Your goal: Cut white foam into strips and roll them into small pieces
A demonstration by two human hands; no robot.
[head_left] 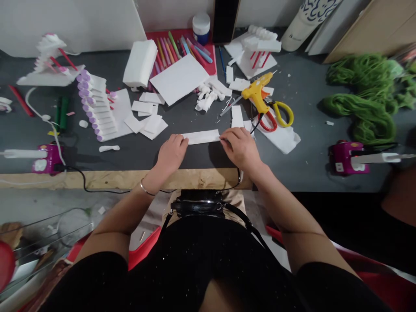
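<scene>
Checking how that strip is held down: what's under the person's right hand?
The right hand lies over the right end of a narrow white foam strip, above a dark grey work table. Its fingers touch the strip; the strip's end and anything beneath the palm are covered.

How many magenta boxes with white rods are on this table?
2. One magenta box sits near the front left edge of the table, and a second magenta box sits near the front right edge. No others show, though clutter could hide one.
</scene>
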